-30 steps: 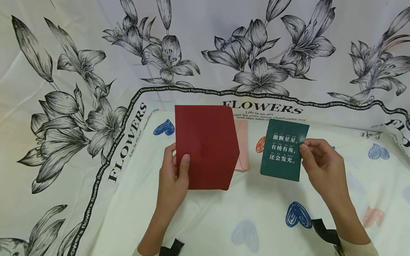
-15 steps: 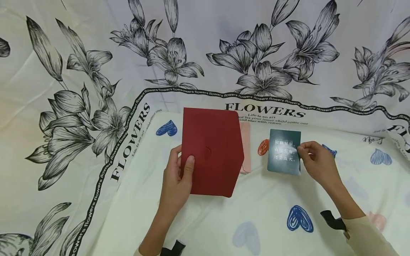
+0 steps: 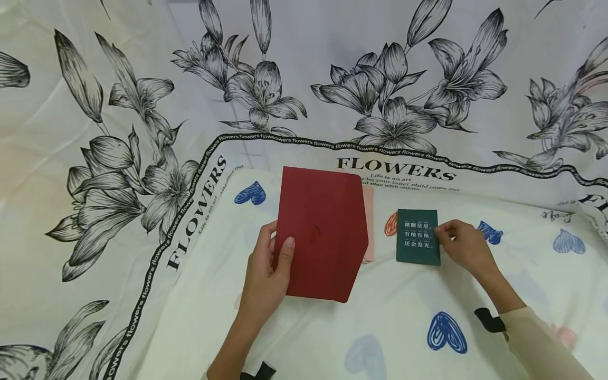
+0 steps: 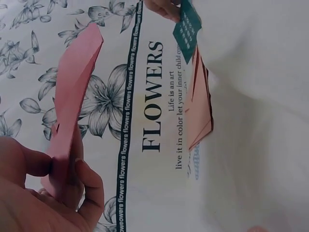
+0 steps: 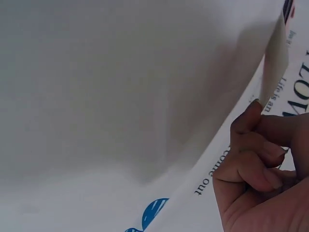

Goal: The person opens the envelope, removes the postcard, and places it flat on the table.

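A red envelope [image 3: 323, 235] is held up in my left hand [image 3: 268, 272], the thumb across its front at the left edge and the fingers behind. Seen from the left wrist, the envelope [image 4: 72, 96] stands nearly edge-on between thumb and fingers. My right hand [image 3: 465, 245] pinches the right edge of a small dark green card [image 3: 418, 237] with white Chinese characters. In the right wrist view the card [image 5: 275, 63] shows its pale back at the fingertips. Partly hidden behind the red envelope lies a pink envelope [image 3: 368, 224]; more of this pink envelope [image 4: 199, 106] shows in the left wrist view.
A white cloth with printed hearts [image 3: 446, 332] covers the surface in front. Beyond it spreads a cloth with black line-drawn flowers [image 3: 394, 126] and a black lettered border [image 3: 323, 144]. Black straps [image 3: 489, 320] sit by both wrists.
The right hand has lowered the green card away from the head camera, and it looks smaller and more upright. The red envelope has shifted slightly right and down in view, tilting a little.
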`<state>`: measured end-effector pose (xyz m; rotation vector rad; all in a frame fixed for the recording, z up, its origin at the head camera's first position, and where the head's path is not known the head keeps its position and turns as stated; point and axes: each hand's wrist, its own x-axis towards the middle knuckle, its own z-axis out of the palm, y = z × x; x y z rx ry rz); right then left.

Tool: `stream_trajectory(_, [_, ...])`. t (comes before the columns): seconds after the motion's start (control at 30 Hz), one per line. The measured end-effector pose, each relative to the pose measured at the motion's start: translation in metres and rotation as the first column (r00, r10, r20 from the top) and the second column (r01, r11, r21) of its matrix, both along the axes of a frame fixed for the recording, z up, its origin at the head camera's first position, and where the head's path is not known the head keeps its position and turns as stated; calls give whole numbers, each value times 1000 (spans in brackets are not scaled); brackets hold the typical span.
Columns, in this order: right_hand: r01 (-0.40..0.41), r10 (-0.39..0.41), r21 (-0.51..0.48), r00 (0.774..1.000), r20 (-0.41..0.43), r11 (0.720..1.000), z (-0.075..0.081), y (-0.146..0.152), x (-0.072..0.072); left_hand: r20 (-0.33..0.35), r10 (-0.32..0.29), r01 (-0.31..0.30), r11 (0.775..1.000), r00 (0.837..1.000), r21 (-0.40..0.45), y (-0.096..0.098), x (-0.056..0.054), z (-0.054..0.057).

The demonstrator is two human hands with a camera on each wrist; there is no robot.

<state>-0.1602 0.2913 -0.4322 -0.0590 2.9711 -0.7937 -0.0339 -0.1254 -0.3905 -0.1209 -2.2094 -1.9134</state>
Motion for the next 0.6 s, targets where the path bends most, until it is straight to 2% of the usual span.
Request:
stream_trajectory(0.23, [18, -20, 20, 996, 82, 1000, -4, 5, -2, -6, -12, 12, 1000, 1000, 0, 3, 0, -1])
stream_trajectory(0.6, [30, -34, 40, 993, 112, 999, -8, 5, -5, 33, -42, 41, 999, 999, 10, 12, 4, 0])
